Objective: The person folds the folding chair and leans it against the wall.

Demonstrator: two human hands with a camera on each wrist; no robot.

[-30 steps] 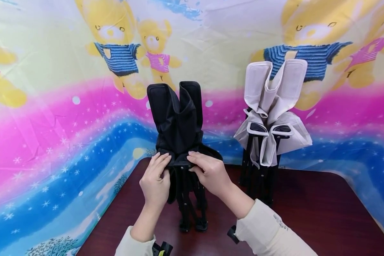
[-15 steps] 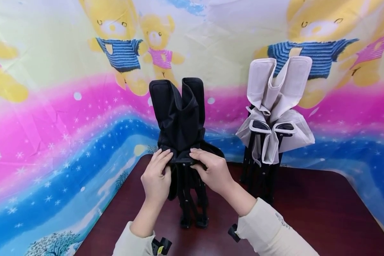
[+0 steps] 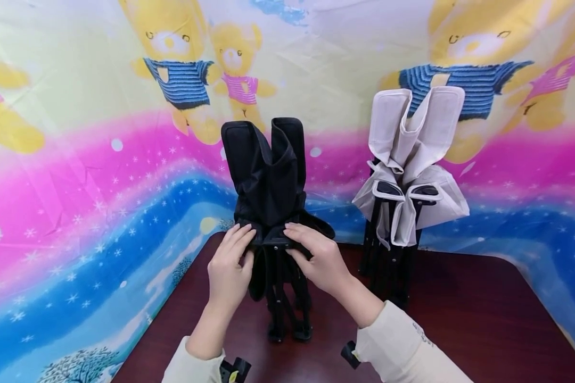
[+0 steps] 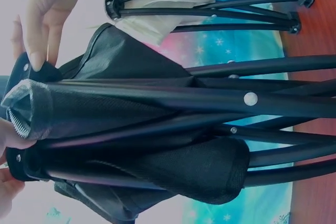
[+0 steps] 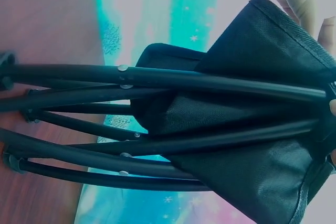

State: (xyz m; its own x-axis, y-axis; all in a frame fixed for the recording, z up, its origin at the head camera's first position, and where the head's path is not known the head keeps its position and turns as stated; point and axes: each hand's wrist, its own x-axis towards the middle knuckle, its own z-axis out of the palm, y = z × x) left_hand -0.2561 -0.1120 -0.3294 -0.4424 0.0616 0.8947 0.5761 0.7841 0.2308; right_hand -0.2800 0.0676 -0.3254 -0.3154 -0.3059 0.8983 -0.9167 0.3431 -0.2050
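Note:
A folded black camping chair (image 3: 270, 197) stands upright on the table in the head view, its thin black legs bunched below the fabric. My left hand (image 3: 228, 271) grips the left front seat corner. On the right front corner, my right hand (image 3: 318, 258) pinches the fabric, thumb below and fingers above. The left wrist view shows black tubes (image 4: 252, 98) crossing at rivets, with my right hand (image 4: 55, 11) at the far corner. In the right wrist view, black cloth (image 5: 257, 51) hangs between the tubes, and my right fingertips are mostly cut off by the frame edge.
A folded white chair (image 3: 417, 127) with black legs stands to the right on the same dark red table (image 3: 484, 319). Behind them hangs a backdrop (image 3: 335, 80) printed with bears. A dark wrist camera (image 3: 235, 369) is on the left sleeve.
The head view has shifted slightly. My left hand and forearm have moved a little to the left. Both hands stay on the black chair's front corners, and the chair keeps its folded shape.

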